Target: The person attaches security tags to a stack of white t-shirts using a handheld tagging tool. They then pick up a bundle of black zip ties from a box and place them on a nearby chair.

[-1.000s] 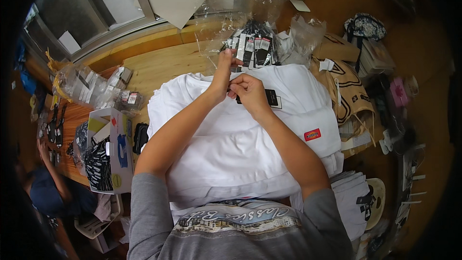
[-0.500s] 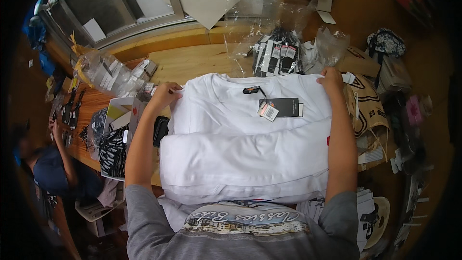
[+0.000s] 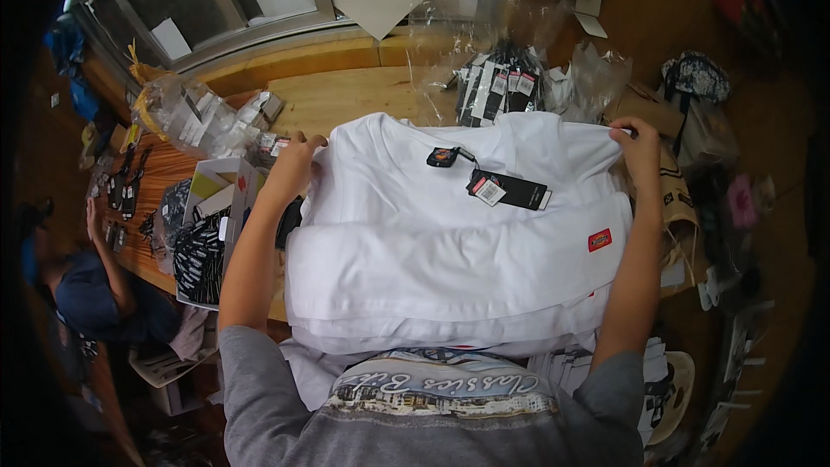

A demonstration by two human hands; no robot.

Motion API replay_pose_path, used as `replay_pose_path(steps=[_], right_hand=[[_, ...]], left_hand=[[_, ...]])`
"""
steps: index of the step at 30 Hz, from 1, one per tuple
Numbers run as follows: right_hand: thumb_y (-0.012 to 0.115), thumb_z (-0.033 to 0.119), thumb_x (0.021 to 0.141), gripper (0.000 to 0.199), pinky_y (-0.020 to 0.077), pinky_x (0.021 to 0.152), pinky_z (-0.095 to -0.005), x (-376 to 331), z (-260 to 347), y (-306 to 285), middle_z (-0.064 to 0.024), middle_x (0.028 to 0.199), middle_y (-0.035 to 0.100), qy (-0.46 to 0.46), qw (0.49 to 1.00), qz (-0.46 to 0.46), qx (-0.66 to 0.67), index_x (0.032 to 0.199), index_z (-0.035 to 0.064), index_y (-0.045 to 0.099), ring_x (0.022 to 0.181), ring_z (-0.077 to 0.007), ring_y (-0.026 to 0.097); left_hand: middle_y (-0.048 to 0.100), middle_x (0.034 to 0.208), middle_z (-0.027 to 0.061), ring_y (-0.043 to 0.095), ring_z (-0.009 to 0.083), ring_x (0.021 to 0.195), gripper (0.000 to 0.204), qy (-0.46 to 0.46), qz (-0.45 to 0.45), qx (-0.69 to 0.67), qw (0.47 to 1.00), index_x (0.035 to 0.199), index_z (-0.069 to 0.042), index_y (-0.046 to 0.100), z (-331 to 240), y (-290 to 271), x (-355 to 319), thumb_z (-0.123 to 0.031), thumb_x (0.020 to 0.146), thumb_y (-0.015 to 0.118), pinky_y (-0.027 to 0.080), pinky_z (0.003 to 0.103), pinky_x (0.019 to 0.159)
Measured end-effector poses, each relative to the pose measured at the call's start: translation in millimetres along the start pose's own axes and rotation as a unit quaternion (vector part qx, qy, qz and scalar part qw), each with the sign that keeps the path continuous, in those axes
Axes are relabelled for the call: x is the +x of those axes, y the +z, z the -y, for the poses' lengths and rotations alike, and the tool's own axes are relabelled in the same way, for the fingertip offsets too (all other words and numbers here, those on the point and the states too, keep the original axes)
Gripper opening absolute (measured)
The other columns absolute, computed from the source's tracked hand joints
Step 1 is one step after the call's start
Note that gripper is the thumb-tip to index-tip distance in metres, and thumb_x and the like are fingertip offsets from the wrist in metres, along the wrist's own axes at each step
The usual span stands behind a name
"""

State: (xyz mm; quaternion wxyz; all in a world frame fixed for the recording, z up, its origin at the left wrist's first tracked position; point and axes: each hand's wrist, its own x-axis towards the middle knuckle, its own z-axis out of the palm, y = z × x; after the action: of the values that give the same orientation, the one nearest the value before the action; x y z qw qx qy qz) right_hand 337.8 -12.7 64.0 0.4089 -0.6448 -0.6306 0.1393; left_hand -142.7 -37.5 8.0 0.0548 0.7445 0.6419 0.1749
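A white T-shirt [image 3: 415, 268] lies in front of me on top of other white shirts, its lower half folded up toward the collar. My left hand [image 3: 298, 160] is closed on its left shoulder edge. At the far right my right hand [image 3: 638, 151] pinches the other shoulder or sleeve and holds it stretched outward. A black hang tag [image 3: 523, 192] with a small white price sticker [image 3: 488, 191] hangs from the dark neck label [image 3: 442, 156]. A small red patch [image 3: 599, 239] shows on the folded part, near my right forearm.
Clear plastic bags [image 3: 186, 112] and a white box [image 3: 246, 195] of black tags stand at the left. Behind the shirt lies a pile of black-and-white tags [image 3: 501, 86]. Beige printed bags [image 3: 679, 199] are at the right. Another person [image 3: 108, 294] sits at far left.
My right hand has moved to the right, drawing the shoulder outward. The red patch has come into fuller view, and the neck label and tag have shifted. My left hand stays nearly in place.
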Motion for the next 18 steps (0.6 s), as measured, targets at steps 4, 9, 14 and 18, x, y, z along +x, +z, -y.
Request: replay_pose_path(steps=[4, 9, 14, 18], right_hand=[[0.057, 0.003, 0.069, 0.009, 0.0391, 0.065, -0.023, -39.4, -3.3, -35.9, -0.0035, 0.075, 0.057, -0.028, 0.975, -0.017, 0.22, 0.077, -0.0007, 0.057, 0.07, -0.0119, 0.052], [0.052, -0.002, 0.067, 0.008, 0.0413, 0.062, -0.023, -138.1, -45.4, -90.3, -0.006, 0.068, 0.058, 0.039, 0.979, 0.118, 0.16, 0.073, -0.0012, 0.058, 0.065, -0.0133, 0.054], [0.053, 0.0, 0.063, 0.013, 0.0424, 0.062, -0.0242, -150.6, -29.7, -71.8, -0.0089, 0.07, 0.06, 0.091, 0.96, 0.231, 0.131, 0.073, -0.0015, 0.061, 0.066, -0.015, 0.056], [0.055, 0.001, 0.063, 0.017, 0.0431, 0.062, -0.0267, -111.2, 27.9, -76.0, -0.0132, 0.072, 0.059, 0.074, 0.946, 0.314, -0.026, 0.079, -0.0008, 0.061, 0.066, -0.0215, 0.057]], left_hand=[[0.05, 0.072, 0.0121, 0.052, 0.0298, 0.071, 0.013, 0.016, -0.063, -0.07, 0.995, 0.074, 0.0, 0.054, -10.4, -46.3, -21.1, 0.004, 0.062, 0.057, 0.041, 0.035, 0.063], [0.052, 0.064, 0.0083, 0.051, 0.0228, 0.063, 0.016, 0.145, 0.173, -0.218, 0.95, 0.066, -0.002, 0.057, 9.2, -91.4, -101.6, 0.005, 0.052, 0.063, 0.04, 0.031, 0.058], [0.057, 0.063, 0.0079, 0.057, 0.0182, 0.062, 0.016, -0.033, 0.348, -0.247, 0.904, 0.071, -0.001, 0.061, -13.2, -76.0, -111.3, -0.001, 0.056, 0.066, 0.044, 0.028, 0.058], [0.059, 0.07, 0.0122, 0.057, 0.0187, 0.063, 0.013, 0.009, 0.131, -0.187, 0.974, 0.076, 0.002, 0.059, -28.3, -71.4, -52.2, -0.01, 0.069, 0.061, 0.044, 0.027, 0.057]])
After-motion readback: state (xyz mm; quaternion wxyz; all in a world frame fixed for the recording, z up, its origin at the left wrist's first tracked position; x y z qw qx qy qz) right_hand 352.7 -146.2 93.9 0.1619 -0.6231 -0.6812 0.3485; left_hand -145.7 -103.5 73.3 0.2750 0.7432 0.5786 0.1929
